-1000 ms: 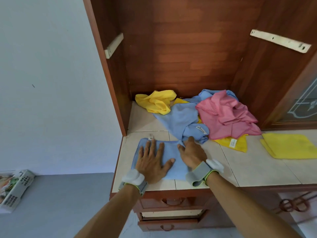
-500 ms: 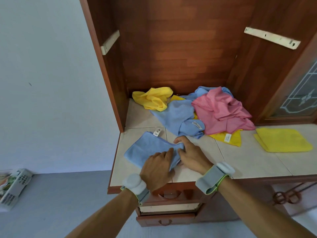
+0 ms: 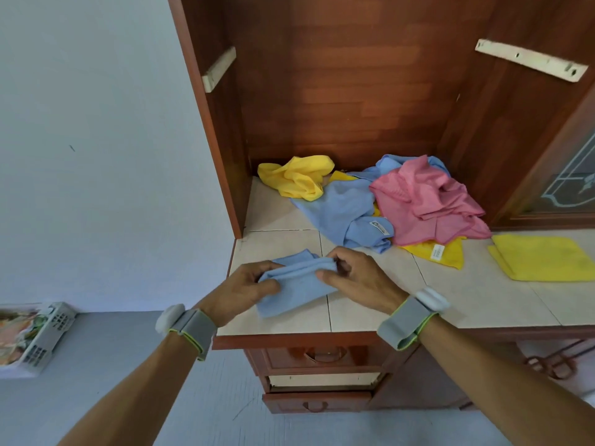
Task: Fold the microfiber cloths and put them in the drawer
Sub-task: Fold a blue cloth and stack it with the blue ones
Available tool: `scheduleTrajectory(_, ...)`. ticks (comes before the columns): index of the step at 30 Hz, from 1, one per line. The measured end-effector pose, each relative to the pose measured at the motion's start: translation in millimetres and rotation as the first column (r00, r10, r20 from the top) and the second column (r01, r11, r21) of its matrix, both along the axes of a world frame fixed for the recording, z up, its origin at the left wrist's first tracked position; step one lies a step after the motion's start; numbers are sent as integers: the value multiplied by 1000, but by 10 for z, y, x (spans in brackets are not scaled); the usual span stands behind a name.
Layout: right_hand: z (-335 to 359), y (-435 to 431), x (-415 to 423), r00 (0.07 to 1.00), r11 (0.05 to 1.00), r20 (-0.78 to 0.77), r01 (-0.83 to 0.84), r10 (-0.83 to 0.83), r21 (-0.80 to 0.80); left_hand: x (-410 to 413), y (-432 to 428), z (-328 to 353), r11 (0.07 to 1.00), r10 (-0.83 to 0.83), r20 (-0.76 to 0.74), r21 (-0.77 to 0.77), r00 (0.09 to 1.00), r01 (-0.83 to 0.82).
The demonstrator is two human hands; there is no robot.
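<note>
**Both hands gripping blue cloth, near-left desk edge**

My left hand point(image 3: 244, 291) and right hand point(image 3: 357, 278) each pinch the part-folded blue cloth point(image 3: 296, 289), which rests on the desk point(image 3: 467, 294). Loose cloths point(image 3: 418, 201) are heaped behind it, and a folded yellow cloth point(image 3: 544, 257) lies to the right.

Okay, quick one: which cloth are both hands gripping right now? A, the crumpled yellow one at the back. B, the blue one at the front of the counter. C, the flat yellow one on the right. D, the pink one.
B: the left hand and the right hand both pinch the blue cloth near the counter's front edge; the pink cloth and both yellow ones lie untouched.
</note>
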State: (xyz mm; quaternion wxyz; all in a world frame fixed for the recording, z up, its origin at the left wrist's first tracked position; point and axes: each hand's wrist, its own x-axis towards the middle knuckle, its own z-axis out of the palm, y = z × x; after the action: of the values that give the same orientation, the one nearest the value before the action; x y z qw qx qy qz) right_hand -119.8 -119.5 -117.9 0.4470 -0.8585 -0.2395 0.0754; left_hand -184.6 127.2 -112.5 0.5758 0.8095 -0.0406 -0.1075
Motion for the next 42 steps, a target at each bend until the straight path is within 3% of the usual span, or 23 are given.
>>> scheduleTrajectory(4, -55, 273, 80, 984, 982, 48, 173, -170, -81, 15, -16, -114, 957, 288, 47, 6, 956, -289)
scheduleTrajectory(8, -163, 549, 175, 953, 925, 148, 295, -266, -239, 105, -146, -220, 808, 542, 229, 120, 808, -576)
scheduleTrajectory(10, -199, 659, 219, 942, 873, 173, 332, -287, -359, 182, -189, -263, 717, 545, 306, 314, 781, -623)
scheduleTrajectory(13, -266, 753, 246, 929, 809, 252, 361, -270, -465, 310, -216, -313, 555, 579, 275, 556, 768, -618)
scheduleTrajectory(15, -278, 770, 236, 915, 779, 296, 391, -273, -491, 385, -216, -334, 497, 558, 258, 657, 788, -567)
scheduleTrajectory(19, -280, 744, 271, 903, 760, 293, 424, -314, -493, 485, -155, -378, 411, 501, 285, 752, 817, -515)
scheduleTrajectory(24, -359, 780, 231, 886, 741, 340, 454, -317, -494, 420, -149, -497, 375, 392, 411, 745, 823, -551)
scheduleTrajectory(26, -384, 763, 224, 869, 747, 377, 477, -321, -464, 412, -173, -500, 390, 347, 444, 733, 826, -557)
scheduleTrajectory(28, -375, 664, 239, 869, 754, 386, 472, -310, -457, 433, -231, -495, 462, 307, 451, 699, 838, -545)
scheduleTrajectory(31, -353, 464, 246, 909, 816, 314, 394, -276, -423, 401, -380, -483, 609, 337, 434, 576, 835, -545)
scheduleTrajectory(35, -304, -63, 262, 919, 895, 219, 376, -327, -240, 459, -781, -469, 714, 296, 460, 476, 837, -514)
scheduleTrajectory(42, -221, -1301, 446, 854, 828, 169, 519, -492, -212, 848, -1785, -352, 893, 79, 442, 368, 893, -261)
